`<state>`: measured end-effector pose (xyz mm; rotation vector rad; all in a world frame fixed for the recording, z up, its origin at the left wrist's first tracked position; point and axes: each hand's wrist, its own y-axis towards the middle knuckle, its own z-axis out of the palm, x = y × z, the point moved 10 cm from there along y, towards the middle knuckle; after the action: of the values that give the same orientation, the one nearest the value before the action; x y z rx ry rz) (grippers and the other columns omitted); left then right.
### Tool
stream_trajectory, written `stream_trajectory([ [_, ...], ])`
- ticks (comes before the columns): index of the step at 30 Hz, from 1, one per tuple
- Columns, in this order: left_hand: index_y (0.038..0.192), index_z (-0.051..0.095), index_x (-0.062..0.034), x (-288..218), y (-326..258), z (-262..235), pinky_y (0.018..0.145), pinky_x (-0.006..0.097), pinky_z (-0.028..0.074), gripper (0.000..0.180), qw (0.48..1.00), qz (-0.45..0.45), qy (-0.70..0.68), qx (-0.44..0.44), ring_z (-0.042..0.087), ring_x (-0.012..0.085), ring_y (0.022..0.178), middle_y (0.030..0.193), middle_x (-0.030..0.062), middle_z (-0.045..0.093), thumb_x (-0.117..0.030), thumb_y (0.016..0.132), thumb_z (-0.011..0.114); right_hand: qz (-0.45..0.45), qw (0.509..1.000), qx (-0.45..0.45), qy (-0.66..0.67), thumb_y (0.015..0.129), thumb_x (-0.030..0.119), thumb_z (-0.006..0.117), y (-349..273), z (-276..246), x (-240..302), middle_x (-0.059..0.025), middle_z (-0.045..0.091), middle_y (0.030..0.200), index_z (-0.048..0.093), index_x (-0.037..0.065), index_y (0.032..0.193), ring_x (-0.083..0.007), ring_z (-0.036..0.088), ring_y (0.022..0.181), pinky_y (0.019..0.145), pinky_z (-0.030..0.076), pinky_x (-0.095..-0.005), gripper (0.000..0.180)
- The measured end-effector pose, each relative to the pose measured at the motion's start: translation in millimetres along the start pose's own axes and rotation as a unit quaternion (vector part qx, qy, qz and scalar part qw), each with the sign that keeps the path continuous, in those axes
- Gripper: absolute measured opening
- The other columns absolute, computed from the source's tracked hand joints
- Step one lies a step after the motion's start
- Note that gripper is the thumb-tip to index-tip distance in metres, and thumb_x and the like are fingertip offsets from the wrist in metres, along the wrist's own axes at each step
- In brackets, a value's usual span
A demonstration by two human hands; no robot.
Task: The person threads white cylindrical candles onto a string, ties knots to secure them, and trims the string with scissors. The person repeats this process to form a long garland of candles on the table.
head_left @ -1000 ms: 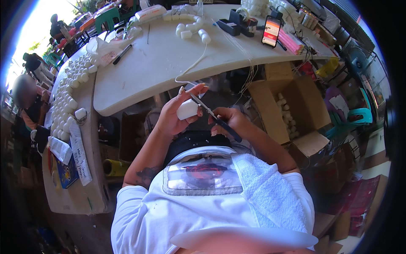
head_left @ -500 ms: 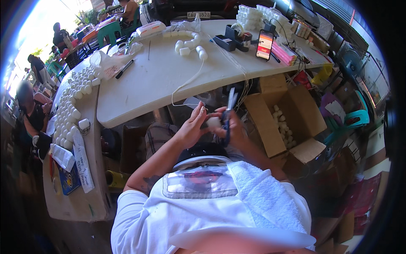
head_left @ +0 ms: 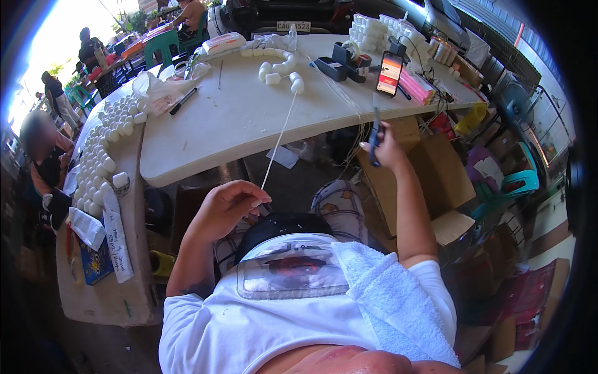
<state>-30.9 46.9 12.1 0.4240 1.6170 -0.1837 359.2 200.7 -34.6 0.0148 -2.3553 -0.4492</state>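
My left hand (head_left: 232, 204), just above my lap, is closed in a pinch on a thin white string (head_left: 282, 137). Pulled straight, the string runs up over the table's near edge to a curved strand of white rounded cylinders (head_left: 288, 64). Out to the right, in front of the table edge, my right hand (head_left: 387, 148) grips a pair of scissors (head_left: 375, 132) by the dark blue handles, blades pointing up. Behind that hand is an open cardboard box (head_left: 442, 165), whose inside is partly hidden by my arm.
The white table (head_left: 205, 131) carries a black marker (head_left: 184, 101), a thin rod (head_left: 219, 75), black trays (head_left: 339, 61), a propped phone (head_left: 390, 73) and pink packs (head_left: 417, 86). Many white cylinders (head_left: 103, 162) cover the side table. A person (head_left: 47, 156) sits at far left.
My hands have parted: the left drew down and left, straightening the slack string. The right swung out and up with the scissors; the white piece seen between my hands is no longer visible.
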Motion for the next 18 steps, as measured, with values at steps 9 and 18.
stream_trajectory([
  [9,0.102,0.064,0.0002,0.7,-12.0,-16.8,0.078,0.024,0.051,0.013,1.000,0.003,0.027,-0.013,0.063,0.0103,0.089,0.097,0.0050,0.067,0.003,0.090,0.060,0.080,0.944,0.115,-0.298,0.083,0.036,0.062,98.4,88.9,56.8,-0.0123,0.054,0.133,0.045,0.010,0.135,-0.0292,0.049,0.126,0.103,0.032,-0.0602,0.061],
  [18,0.101,0.064,-0.0004,-1.1,-18.7,-16.2,0.073,0.024,0.053,0.012,0.999,0.006,0.034,0.004,0.064,0.0100,0.085,0.093,0.0042,0.067,0.002,0.090,0.061,-0.208,0.966,0.042,-0.150,0.083,0.007,0.054,47.3,97.4,175.9,-0.0110,0.058,0.125,0.061,0.009,0.120,-0.0286,0.051,0.121,0.106,0.029,-0.0580,0.037],
])
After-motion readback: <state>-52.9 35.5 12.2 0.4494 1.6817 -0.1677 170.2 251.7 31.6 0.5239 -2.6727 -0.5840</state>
